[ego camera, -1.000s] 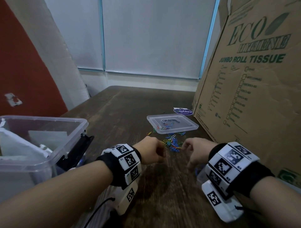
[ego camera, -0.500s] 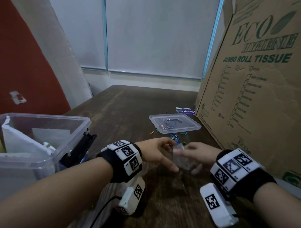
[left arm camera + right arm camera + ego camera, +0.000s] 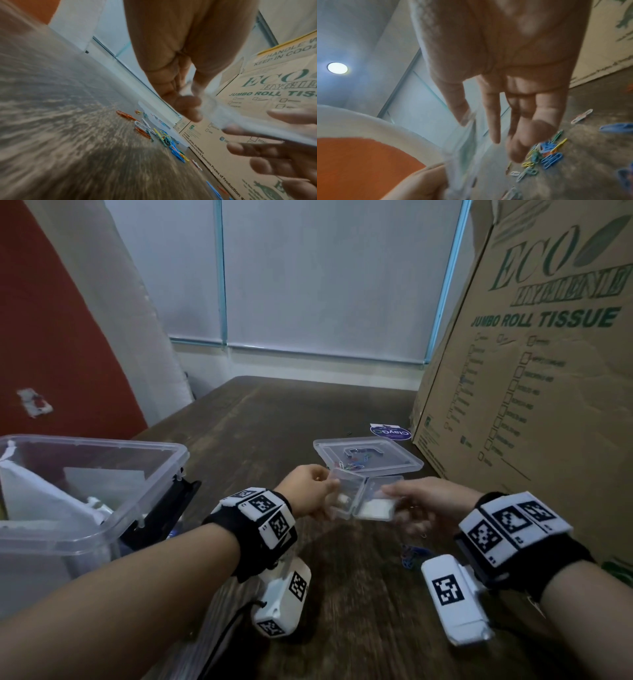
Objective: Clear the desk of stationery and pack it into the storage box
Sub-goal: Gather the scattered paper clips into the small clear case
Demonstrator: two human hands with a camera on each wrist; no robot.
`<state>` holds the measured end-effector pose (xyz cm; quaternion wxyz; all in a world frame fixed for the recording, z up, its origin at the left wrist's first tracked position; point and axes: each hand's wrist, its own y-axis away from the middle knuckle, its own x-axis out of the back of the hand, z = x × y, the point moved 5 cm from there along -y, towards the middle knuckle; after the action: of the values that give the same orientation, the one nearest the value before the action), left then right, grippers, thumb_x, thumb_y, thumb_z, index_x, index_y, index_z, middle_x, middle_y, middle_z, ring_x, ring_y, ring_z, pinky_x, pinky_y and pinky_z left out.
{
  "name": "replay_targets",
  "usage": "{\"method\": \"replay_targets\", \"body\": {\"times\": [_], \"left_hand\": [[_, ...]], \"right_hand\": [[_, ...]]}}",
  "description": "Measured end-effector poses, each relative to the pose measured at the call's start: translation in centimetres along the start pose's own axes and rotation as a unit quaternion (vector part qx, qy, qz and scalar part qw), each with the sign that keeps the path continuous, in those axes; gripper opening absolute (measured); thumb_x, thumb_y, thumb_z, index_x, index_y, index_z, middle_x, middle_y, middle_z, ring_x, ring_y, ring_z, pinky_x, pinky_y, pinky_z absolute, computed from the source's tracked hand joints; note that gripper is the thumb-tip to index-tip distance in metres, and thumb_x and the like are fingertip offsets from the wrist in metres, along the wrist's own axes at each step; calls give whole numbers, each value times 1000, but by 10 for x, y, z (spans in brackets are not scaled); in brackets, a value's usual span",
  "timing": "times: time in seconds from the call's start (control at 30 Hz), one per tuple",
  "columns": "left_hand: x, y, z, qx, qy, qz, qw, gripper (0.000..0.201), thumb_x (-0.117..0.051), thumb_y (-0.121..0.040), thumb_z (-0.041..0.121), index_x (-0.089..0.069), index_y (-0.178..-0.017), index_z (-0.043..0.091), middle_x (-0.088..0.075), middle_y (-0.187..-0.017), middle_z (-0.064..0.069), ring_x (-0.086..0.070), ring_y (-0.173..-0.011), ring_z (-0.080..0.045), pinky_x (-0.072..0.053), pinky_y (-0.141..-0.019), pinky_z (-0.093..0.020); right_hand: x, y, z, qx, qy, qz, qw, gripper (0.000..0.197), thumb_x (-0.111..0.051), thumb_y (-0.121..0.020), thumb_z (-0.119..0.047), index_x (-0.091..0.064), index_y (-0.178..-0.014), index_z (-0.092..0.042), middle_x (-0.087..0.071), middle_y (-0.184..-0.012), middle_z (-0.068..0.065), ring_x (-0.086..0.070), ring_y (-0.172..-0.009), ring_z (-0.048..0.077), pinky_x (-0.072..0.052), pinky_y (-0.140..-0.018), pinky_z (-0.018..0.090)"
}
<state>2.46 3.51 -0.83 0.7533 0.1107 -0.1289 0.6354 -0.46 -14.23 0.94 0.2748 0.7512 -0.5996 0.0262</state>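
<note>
A small clear hinged case (image 3: 363, 498) hangs open above the dark desk, held between both hands. My left hand (image 3: 308, 491) pinches its left half with thumb and curled fingers. My right hand (image 3: 428, 501) holds the right half, thumb on top and fingers stretched beneath. The case (image 3: 240, 119) is blurred in the left wrist view. Coloured paper clips (image 3: 164, 136) lie scattered on the desk below, also seen as clips (image 3: 544, 152) under my right fingers (image 3: 494, 128). The clear storage box (image 3: 144, 501) stands at the left with white items inside.
A flat clear lid (image 3: 368, 455) lies beyond the hands with a few clips at it. A tall cardboard box (image 3: 531, 405) walls off the right side. A blue sticker (image 3: 390, 433) lies near its corner. More clips (image 3: 412, 556) lie near my right wrist.
Both hands left the clip pile, took up the small clear case and lifted it. Its two halves now stand spread open between them.
</note>
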Motion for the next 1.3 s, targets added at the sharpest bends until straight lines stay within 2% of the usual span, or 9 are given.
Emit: {"method": "replay_targets", "body": {"times": [0.1,0.2,0.37,0.5,0.63,0.73,0.9,1.1,1.3], "left_hand": [[7,-3,-8,17,-47,47,998,14,-50,-95,12,-54,-108,12,-67,-86,-9,-58,-43,-10,-38,-33,-18],[14,-3,-14,33,-92,73,993,18,-46,-94,10,-54,-109,16,-69,-84,-6,-58,-43,-11,-37,-33,-18],[22,-6,-9,10,-166,113,980,17,-41,-98,18,-50,-112,15,-65,-102,-14,-62,-60,-20,-48,-42,-25],[20,-9,7,-54,-325,128,935,26,-34,-99,30,-45,-114,13,-64,-105,-15,-62,-88,-34,-52,-76,-41],[13,-7,20,-111,-398,154,898,29,-27,-101,34,-41,-115,13,-66,-101,-18,-61,-87,-37,-41,-68,-36],[10,-6,23,-139,-407,155,889,27,-27,-101,34,-39,-117,16,-67,-98,-18,-61,-85,-38,-40,-68,-36],[10,-6,24,-154,-417,160,881,27,-27,-101,33,-37,-120,18,-66,-95,-19,-61,-83,-40,-37,-65,-34],[1,-9,21,-173,-439,137,871,25,-28,-101,31,-38,-119,16,-65,-90,-17,-61,-81,-39,-36,-65,-33],[-7,-8,21,-182,-463,133,858,26,-27,-101,30,-38,-118,15,-55,-77,-11,-61,-80,-40,-34,-64,-33]], "right_hand": [[18,2,14,-46,202,69,976,70,-71,-69,-52,-57,-124,-11,-64,-103,5,-60,-88,17,-48,-71,29],[37,6,35,-135,459,112,871,91,-80,-62,-48,-46,-136,-10,-52,-137,6,-51,-124,23,-43,-104,33],[33,11,52,-226,441,39,867,72,-64,-83,-42,-40,-138,-4,-47,-141,8,-50,-123,21,-42,-96,28],[5,-14,39,-90,435,43,895,61,-68,-81,-36,-48,-134,-12,-53,-135,5,-52,-122,21,-42,-102,28],[-33,-28,22,5,313,11,950,50,-71,-79,-23,-56,-126,-13,-60,-127,6,-57,-117,22,-44,-97,28],[-19,-27,23,-6,373,87,924,44,-63,-84,-29,-57,-124,-12,-58,-127,6,-55,-117,22,-45,-98,29],[20,5,49,-117,540,157,819,37,-47,-91,-34,-60,-119,-13,-62,-123,6,-59,-114,22,-46,-88,26],[24,38,73,-206,538,78,814,40,-35,-97,-29,-53,-126,-9,-55,-130,6,-55,-118,19,-43,-84,24],[3,33,63,-170,494,83,848,40,-39,-94,-27,-56,-123,-5,-58,-126,10,-58,-107,23,-45,-84,27]]}}
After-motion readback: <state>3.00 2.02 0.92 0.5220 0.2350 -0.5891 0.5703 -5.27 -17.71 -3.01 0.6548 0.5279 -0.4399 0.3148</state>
